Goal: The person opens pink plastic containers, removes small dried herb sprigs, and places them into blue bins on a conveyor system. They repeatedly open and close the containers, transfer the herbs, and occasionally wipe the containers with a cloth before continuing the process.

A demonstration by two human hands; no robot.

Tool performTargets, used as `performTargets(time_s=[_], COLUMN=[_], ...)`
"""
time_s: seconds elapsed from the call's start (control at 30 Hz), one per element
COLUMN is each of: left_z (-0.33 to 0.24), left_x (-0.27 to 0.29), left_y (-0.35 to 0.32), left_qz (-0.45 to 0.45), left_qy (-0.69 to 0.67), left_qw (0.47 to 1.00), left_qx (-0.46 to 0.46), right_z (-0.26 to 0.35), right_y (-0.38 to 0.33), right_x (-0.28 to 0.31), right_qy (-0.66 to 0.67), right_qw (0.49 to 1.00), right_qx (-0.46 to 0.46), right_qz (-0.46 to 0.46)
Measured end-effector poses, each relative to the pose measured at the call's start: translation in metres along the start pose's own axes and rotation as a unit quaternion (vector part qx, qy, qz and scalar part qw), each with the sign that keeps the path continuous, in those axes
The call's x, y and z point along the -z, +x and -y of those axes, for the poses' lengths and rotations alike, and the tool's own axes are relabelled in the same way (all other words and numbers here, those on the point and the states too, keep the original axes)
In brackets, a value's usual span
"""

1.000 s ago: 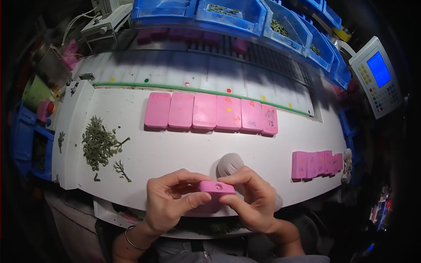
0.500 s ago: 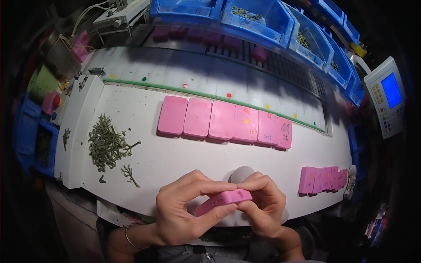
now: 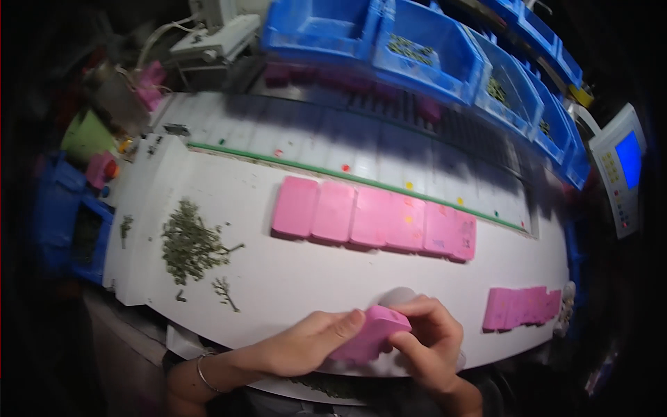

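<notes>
A pink rubber mould (image 3: 374, 332), a thick block with a small hole in its end, is held over the near edge of the white table. My left hand (image 3: 309, 342) grips its left side, thumb along the top and the other fingers hidden. At the hole end, the thumb and bent fingers of my right hand (image 3: 432, 340) close on the right side. Behind my right fingers a pale round knob (image 3: 397, 297) partly shows. A row of similar pink moulds (image 3: 368, 217) lies side by side farther back.
Small green wax pieces (image 3: 189, 243) lie heaped at the left. More pink moulds (image 3: 521, 308) stand at the right edge. Blue bins (image 3: 431, 73) overhang the back, above a light panel (image 3: 292, 132) with a green edge. A control box with a blue screen (image 3: 629, 160) is at far right.
The mould has turned in my hands and its broad face shows more. My left fingers have gone from pinching its end to holding its side. The whole view has shifted and blurred slightly.
</notes>
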State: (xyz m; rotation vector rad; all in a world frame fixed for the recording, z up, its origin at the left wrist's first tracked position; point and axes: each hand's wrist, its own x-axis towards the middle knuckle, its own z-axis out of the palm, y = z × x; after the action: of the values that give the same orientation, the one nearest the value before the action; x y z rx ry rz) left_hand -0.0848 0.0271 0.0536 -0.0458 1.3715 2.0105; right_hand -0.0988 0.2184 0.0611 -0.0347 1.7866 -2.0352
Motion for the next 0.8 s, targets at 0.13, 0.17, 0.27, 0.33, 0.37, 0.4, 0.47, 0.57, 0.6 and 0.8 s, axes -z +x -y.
performTargets(time_s=[0.13,0.17,0.27,0.33,0.37,0.4,0.47,0.57,0.6,0.8], left_z=[-0.005,-0.006,-0.026,-0.045,-0.055,-0.066,-0.086,-0.113,-0.121,-0.15], left_x=[0.025,0.032,0.062,0.076,0.085,0.1,0.127,0.183,0.206,0.279], left_y=[-0.013,-0.017,-0.026,-0.029,-0.029,-0.029,-0.026,-0.01,-0.004,0.029], left_qz=[-0.056,-0.072,-0.18,-0.257,-0.311,-0.32,-0.413,-0.476,-0.507,-0.61], left_qy=[-0.016,-0.046,-0.04,-0.03,-0.022,0.033,0.133,0.244,0.28,0.635], left_qw=[0.998,0.996,0.981,0.961,0.943,0.937,0.884,0.79,0.761,0.439], left_qx=[0.014,0.005,-0.066,-0.098,-0.118,-0.136,-0.175,-0.299,-0.294,-0.179], right_z=[0.012,0.015,0.011,0.01,0.009,0.002,-0.007,-0.024,-0.024,-0.031], right_y=[0.001,0.006,0.017,0.022,0.026,0.026,0.033,0.038,0.038,0.032], right_x=[0.011,0.02,0.049,0.071,0.08,0.092,0.093,0.103,0.097,0.104], right_qy=[-0.119,-0.173,-0.294,-0.329,-0.347,-0.377,-0.399,-0.373,-0.368,-0.338], right_qw=[0.989,0.979,0.944,0.924,0.91,0.887,0.868,0.881,0.885,0.904], right_qx=[0.092,0.108,0.143,0.166,0.185,0.198,0.206,0.203,0.205,0.211], right_qz=[-0.004,0.006,-0.039,-0.098,-0.129,-0.181,-0.214,-0.21,-0.199,-0.156])
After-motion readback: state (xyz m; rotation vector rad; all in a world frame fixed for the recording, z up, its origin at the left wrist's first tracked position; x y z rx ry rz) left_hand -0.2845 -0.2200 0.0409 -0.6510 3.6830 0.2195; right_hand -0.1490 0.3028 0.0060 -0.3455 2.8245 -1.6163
